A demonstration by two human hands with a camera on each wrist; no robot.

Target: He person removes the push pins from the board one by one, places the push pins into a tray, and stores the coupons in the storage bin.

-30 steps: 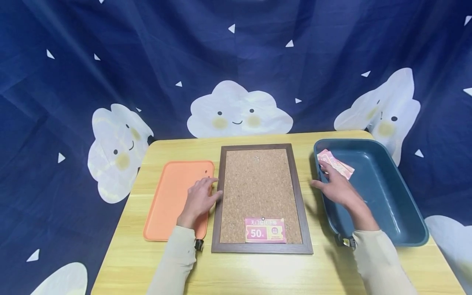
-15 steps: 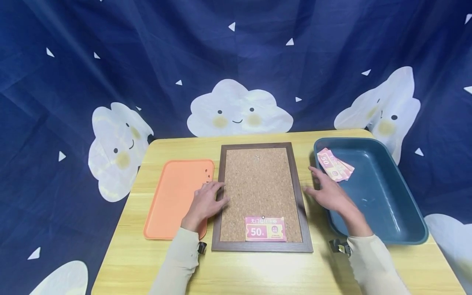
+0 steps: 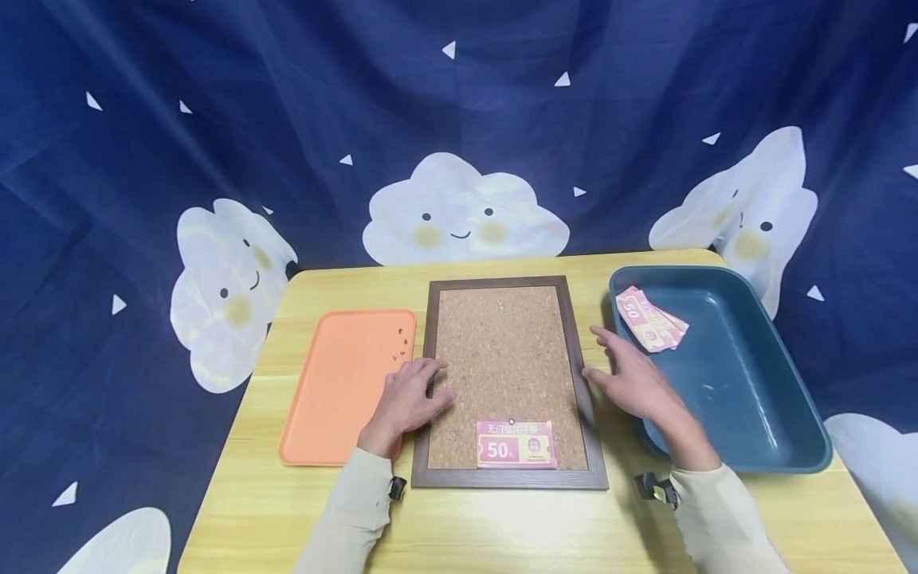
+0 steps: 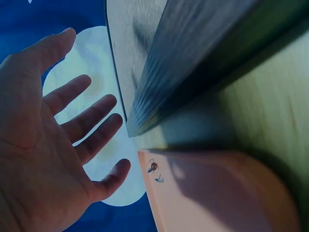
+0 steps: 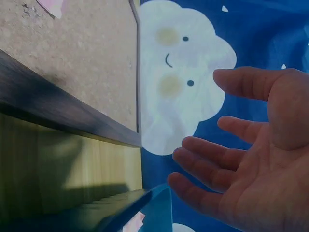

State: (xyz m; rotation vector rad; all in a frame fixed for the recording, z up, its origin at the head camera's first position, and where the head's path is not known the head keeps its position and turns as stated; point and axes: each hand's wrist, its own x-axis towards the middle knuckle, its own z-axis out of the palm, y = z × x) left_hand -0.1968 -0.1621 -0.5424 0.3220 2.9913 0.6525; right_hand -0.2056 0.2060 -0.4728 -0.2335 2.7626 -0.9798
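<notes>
A cork board [image 3: 502, 351] in a dark brown frame lies in the middle of the table. Near its lower edge a pink "50" coupon [image 3: 515, 448] is fixed by a small pin at the top. My left hand [image 3: 407, 399] hovers over the board's left frame edge, fingers spread and holding nothing, as the left wrist view also shows. Between the board's right edge and the blue basin [image 3: 753, 446] is my right hand [image 3: 634, 383], its fingers loosely bent around nothing. Several more coupons [image 3: 649, 320] lie fanned in the basin's far left corner.
An orange tray [image 3: 337, 375] sits left of the board, with several small pins [image 3: 400, 332] near its right edge. Dark blue curtain [image 3: 459, 96] with white clouds hangs behind the wooden table [image 3: 473, 530].
My right hand has moved left, away from the coupons and out over the basin's left rim. My left hand has shifted right, from the tray towards the board.
</notes>
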